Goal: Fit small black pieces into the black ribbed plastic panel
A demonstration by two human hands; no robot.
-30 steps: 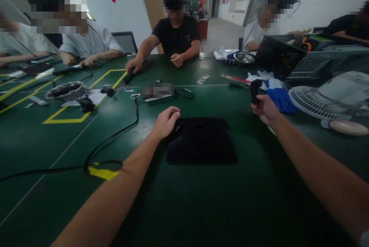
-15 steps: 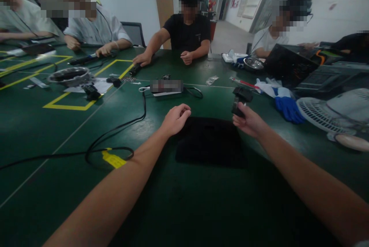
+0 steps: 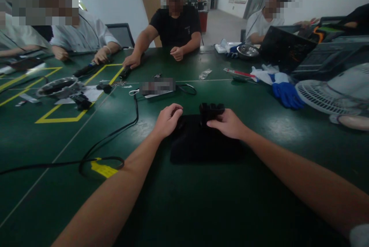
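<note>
A flat black panel (image 3: 206,149) lies on the green table in front of me. At its left far corner, my left hand (image 3: 167,120) rests with curled fingers closed on the edge; the fingertips are partly hidden. My right hand (image 3: 232,124) grips a black bracket-like part (image 3: 211,109) with a blocky, notched top. That part is upright over the panel's far middle; I cannot tell if its lower end touches the panel.
Ahead lie a power strip (image 3: 157,87) and black cable (image 3: 136,112) with a yellow tag (image 3: 103,169). Blue-white gloves (image 3: 285,91) and a white fan grille (image 3: 317,95) are right. A metal ring (image 3: 60,85) sits left. Co-workers, including one in black (image 3: 175,27), sit opposite.
My right hand has brought the black bracket-like part leftward from beside the panel to over its far middle. My left hand stays at the panel's left corner. The view has shifted slightly.
</note>
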